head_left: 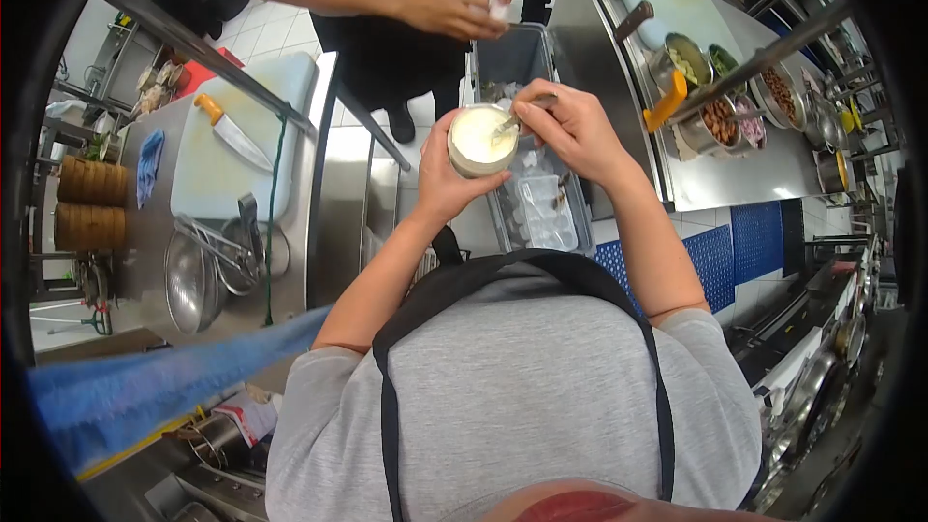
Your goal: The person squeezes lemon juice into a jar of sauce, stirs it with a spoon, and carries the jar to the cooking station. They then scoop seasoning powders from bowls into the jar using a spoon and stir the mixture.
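A round cup (474, 168) of pale cream-coloured contents is wrapped by my left hand (447, 172), held over a grey bin. My right hand (570, 130) pinches the handle of a metal spoon (512, 123), whose lower end is in the cup's contents. The grey bin (586, 222) below holds a clear plastic egg tray (546, 213) and other scraps. Across from me, a co-worker's two hands (464, 12) hold a small white item (498, 8) near the bin's far end.
On the left counter (145, 280) are a cutting board (193, 188) with a knife (237, 140), metal bowls (193, 280) and bamboo steamers (92, 222). The right counter (715, 174) bears pots of ingredients (720, 121) and an orange-handled tool (665, 101).
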`<state>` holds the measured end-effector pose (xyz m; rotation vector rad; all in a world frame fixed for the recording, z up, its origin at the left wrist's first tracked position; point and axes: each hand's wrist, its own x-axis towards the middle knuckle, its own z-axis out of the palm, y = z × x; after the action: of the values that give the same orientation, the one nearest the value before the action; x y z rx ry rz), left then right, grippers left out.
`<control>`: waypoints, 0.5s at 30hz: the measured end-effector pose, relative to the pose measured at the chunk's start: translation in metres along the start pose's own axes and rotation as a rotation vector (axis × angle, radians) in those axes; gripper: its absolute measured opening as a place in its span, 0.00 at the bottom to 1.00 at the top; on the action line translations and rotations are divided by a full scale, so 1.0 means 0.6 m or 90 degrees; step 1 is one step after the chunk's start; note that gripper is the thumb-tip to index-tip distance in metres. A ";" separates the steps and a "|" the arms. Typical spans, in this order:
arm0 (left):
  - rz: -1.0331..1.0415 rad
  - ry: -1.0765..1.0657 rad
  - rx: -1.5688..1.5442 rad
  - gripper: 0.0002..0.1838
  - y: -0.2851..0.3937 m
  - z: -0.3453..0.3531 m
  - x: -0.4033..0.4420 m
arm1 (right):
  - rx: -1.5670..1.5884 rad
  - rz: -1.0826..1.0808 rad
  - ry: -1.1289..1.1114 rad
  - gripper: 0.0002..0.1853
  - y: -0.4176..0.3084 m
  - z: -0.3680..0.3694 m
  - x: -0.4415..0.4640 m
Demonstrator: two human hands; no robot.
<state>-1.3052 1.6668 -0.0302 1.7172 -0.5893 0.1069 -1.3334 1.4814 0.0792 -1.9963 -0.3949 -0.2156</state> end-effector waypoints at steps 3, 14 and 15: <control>0.005 -0.026 0.056 0.48 -0.025 -0.030 0.032 | -0.017 0.004 -0.044 0.08 0.014 0.027 0.048; 0.043 0.022 0.024 0.46 -0.104 -0.136 0.159 | -0.073 -0.071 -0.102 0.08 0.019 0.076 0.219; 0.061 0.029 0.021 0.45 -0.105 -0.146 0.169 | -0.082 -0.067 -0.095 0.08 0.008 0.070 0.227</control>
<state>-1.1682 1.7231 -0.0264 1.7141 -0.6390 0.2241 -1.2057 1.5418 0.1005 -2.1268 -0.5955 -0.1628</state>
